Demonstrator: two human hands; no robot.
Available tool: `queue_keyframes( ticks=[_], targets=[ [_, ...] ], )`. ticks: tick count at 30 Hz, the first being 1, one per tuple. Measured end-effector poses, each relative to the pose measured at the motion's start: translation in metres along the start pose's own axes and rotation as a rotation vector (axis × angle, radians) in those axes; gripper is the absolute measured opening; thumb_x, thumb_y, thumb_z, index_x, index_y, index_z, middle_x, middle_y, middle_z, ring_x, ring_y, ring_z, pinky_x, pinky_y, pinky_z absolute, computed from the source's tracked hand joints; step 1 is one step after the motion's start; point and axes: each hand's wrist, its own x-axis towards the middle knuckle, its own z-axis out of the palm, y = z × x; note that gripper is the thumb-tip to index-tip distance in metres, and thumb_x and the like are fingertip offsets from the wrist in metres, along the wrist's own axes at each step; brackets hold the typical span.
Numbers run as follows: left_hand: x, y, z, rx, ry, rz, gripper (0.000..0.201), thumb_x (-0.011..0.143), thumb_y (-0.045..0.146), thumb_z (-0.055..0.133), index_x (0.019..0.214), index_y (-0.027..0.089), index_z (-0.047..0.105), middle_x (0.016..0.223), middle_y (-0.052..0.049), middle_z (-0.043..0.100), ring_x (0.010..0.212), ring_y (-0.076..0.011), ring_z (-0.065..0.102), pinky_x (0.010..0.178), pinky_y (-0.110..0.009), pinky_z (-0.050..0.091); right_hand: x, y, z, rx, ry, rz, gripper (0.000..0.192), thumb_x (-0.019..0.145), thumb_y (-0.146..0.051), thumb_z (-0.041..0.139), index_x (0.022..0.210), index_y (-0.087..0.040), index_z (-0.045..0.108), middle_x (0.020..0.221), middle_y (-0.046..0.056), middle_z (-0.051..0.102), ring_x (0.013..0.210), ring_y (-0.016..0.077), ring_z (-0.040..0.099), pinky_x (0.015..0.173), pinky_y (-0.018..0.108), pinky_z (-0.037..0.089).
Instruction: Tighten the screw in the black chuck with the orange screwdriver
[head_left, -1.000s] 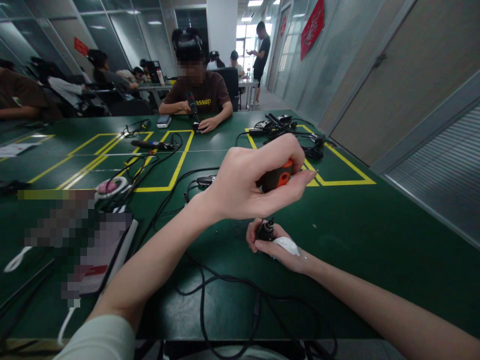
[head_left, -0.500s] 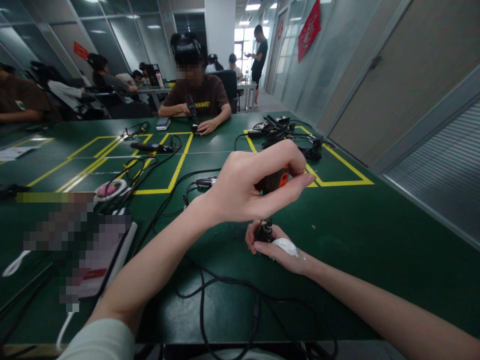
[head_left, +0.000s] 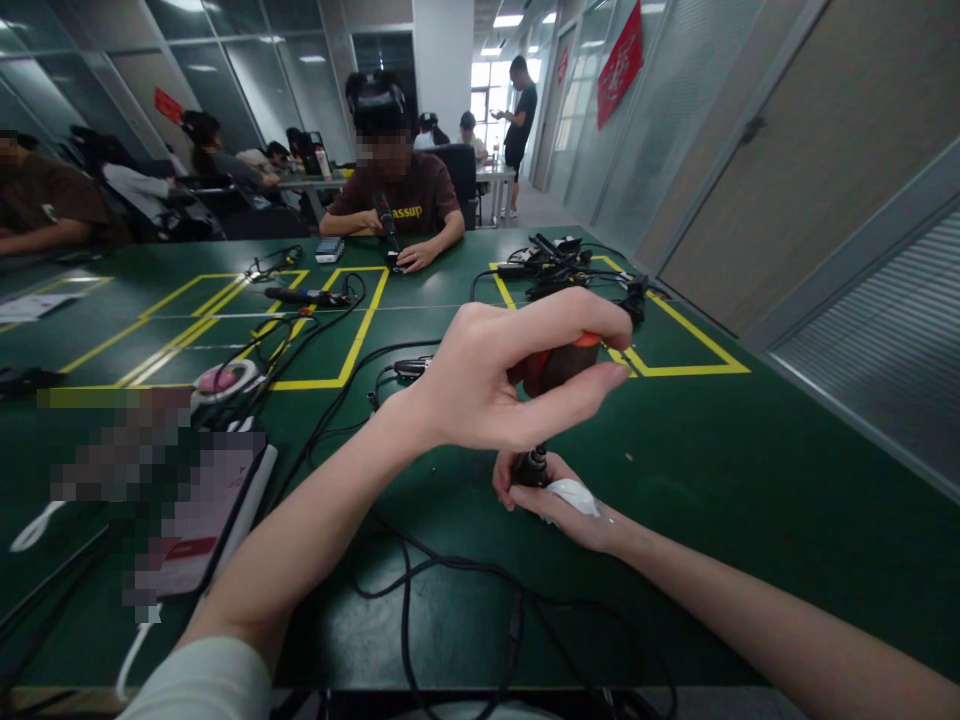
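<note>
Holding: the left hand (head_left: 495, 385) is closed around the black and orange handle of an electric screwdriver (head_left: 555, 365), which stands nearly upright above the green table (head_left: 750, 500).
Head view, tool: its orange top sits under the curled forefinger, the thumb presses on the side of the body, and the black tip (head_left: 534, 465) comes out below the hand.
Head view, right hand (head_left: 555, 495): it rests on the table directly under the left hand, its fingers folded around a small white object (head_left: 574, 493); the fingertips pinch just beside the tool tip.
Relation: the tip meets the white object inside the right hand; whether it really touches I cannot tell.
Head view, around: black cables (head_left: 420, 590) lie on the table, nearer to the camera than the right hand; a pink tape roll (head_left: 217, 380) is far to the left of it.
Other person: a person in a brown shirt (head_left: 397, 200) works at the far side of the table.
Change: compared with one second before, less of the orange part is visible, the forefinger now covers more of it, and the left hand has come a little lower toward the right hand.
</note>
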Motion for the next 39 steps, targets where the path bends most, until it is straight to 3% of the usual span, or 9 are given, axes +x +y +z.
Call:
queue_keyframes(
  ticks=[6,13,18,23,26,29,32,35,39],
  targets=[
    [-0.0001,-0.0026,0.0035,0.030,0.015,0.039,0.009,0.097,0.016,0.056,0.088,0.017,0.057,0.070,0.006,0.062,0.053,-0.0013,0.047,0.057,-0.016,0.043,0.0005,-0.0002,-0.0001,0.017,-0.001,0.008,0.042,0.090,-0.060,0.077,0.088,-0.021,0.062,0.078,0.000,0.059,0.069,0.0172,0.054,0.066,0.031,0.045],
    [0.0009,-0.0037,0.0047,0.070,0.029,0.060,0.006,0.098,0.019,0.061,0.094,0.018,0.065,0.078,0.004,0.071,0.057,-0.0023,0.060,0.062,-0.016,0.050,0.0009,0.0031,0.0000,0.017,0.007,0.018,0.045,0.089,-0.064,0.077,0.087,-0.021,0.061,0.077,0.000,0.059,0.070,0.0182,0.054,0.067,0.033,0.044],
    [0.0004,-0.0026,0.0033,0.078,0.050,0.060,0.020,0.100,0.027,0.061,0.082,0.019,0.058,0.067,0.007,0.061,0.053,-0.0017,0.053,0.058,-0.016,0.047,0.0006,0.0027,-0.0003,0.006,0.001,0.015,0.047,0.089,-0.065,0.076,0.087,-0.021,0.061,0.077,0.000,0.059,0.069,0.0176,0.053,0.066,0.032,0.043],
    [-0.0003,-0.0030,-0.0002,0.019,-0.015,0.067,0.013,0.097,0.020,0.046,0.087,0.021,0.055,0.064,0.005,0.056,0.050,-0.0049,0.046,0.054,-0.020,0.045,0.0008,0.0028,-0.0002,0.007,-0.005,0.004,0.045,0.091,-0.063,0.075,0.087,-0.021,0.061,0.076,-0.001,0.058,0.069,0.0172,0.052,0.065,0.031,0.042],
    [-0.0001,-0.0026,0.0002,0.023,-0.004,0.072,0.013,0.094,0.014,0.046,0.091,0.018,0.059,0.069,0.004,0.063,0.051,-0.0037,0.048,0.056,-0.019,0.046,0.0005,0.0031,-0.0002,0.006,-0.001,0.009,0.043,0.091,-0.060,0.076,0.088,-0.021,0.061,0.078,0.000,0.058,0.069,0.0173,0.052,0.066,0.031,0.042],
    [-0.0002,-0.0017,0.0024,0.030,0.026,0.045,0.006,0.096,0.019,0.058,0.096,0.016,0.063,0.078,0.003,0.070,0.052,-0.0018,0.049,0.053,-0.017,0.043,0.0003,0.0043,-0.0001,0.016,0.007,0.016,0.043,0.090,-0.061,0.077,0.088,-0.021,0.062,0.078,0.000,0.059,0.069,0.0174,0.053,0.066,0.031,0.043],
    [-0.0004,-0.0017,0.0044,0.038,0.059,0.030,0.011,0.096,0.024,0.065,0.089,0.017,0.061,0.070,0.005,0.063,0.048,-0.0005,0.044,0.049,-0.015,0.038,0.0006,0.0048,0.0002,0.015,0.007,0.011,0.046,0.089,-0.064,0.076,0.087,-0.021,0.062,0.077,0.000,0.059,0.068,0.0171,0.053,0.065,0.031,0.043],
    [-0.0006,-0.0034,0.0046,0.078,0.071,0.034,0.022,0.099,0.030,0.063,0.082,0.019,0.055,0.062,0.008,0.052,0.048,-0.0016,0.042,0.049,-0.016,0.037,0.0009,0.0025,0.0007,0.007,0.007,0.007,0.047,0.089,-0.066,0.076,0.086,-0.021,0.062,0.078,0.000,0.058,0.068,0.0170,0.052,0.065,0.031,0.042],
    [-0.0009,-0.0063,0.0026,0.069,0.020,0.076,0.024,0.103,0.038,0.050,0.087,0.020,0.054,0.069,0.004,0.057,0.052,-0.0044,0.046,0.051,-0.019,0.041,0.0008,-0.0018,0.0009,-0.003,0.001,0.009,0.045,0.090,-0.064,0.075,0.086,-0.021,0.061,0.078,0.000,0.058,0.070,0.0179,0.052,0.066,0.032,0.043]
  ],
)
